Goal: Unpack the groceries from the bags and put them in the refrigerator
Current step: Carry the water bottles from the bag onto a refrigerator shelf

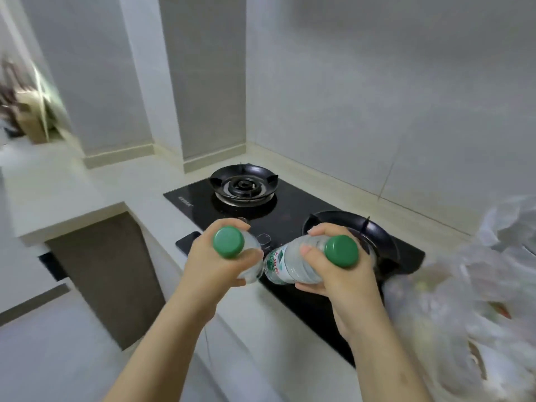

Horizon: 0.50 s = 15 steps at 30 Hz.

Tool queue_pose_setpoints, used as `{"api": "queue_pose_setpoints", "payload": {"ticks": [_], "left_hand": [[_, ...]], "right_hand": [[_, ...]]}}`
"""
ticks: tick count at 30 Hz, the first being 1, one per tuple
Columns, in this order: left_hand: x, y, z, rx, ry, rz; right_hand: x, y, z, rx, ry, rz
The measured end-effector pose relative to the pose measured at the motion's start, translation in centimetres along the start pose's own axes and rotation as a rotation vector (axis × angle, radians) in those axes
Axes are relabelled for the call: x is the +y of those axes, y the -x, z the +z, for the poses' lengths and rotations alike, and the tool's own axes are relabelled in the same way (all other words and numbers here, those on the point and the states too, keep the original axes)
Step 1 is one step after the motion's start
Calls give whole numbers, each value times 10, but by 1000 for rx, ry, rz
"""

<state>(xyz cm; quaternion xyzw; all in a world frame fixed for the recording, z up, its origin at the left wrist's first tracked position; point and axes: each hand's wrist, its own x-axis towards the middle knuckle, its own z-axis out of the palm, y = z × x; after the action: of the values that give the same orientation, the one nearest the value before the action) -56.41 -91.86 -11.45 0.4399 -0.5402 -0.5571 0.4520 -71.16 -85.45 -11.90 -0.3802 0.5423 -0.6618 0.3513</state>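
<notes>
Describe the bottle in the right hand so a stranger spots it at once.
Find the black stove in the white counter. By its near burner the right hand grips a green-capped bottle. Unlike the left bottle, its green-and-white label shows.

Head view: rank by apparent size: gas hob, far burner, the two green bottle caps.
1. gas hob, largest.
2. far burner.
3. left bottle's green cap and right bottle's green cap: they look alike, so unranked; nearness to the camera inflates both.
</notes>
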Motion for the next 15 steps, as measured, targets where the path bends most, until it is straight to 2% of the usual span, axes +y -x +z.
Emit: {"api": "queue_pose_setpoints", "payload": {"ticks": [7,15], "left_hand": [[-15,38,-44,309,-43,-52],[-38,118,-69,671,18,-140]], "right_hand": [[16,6,43,-363,31,76],[42,40,82,-810,104,186]]}}
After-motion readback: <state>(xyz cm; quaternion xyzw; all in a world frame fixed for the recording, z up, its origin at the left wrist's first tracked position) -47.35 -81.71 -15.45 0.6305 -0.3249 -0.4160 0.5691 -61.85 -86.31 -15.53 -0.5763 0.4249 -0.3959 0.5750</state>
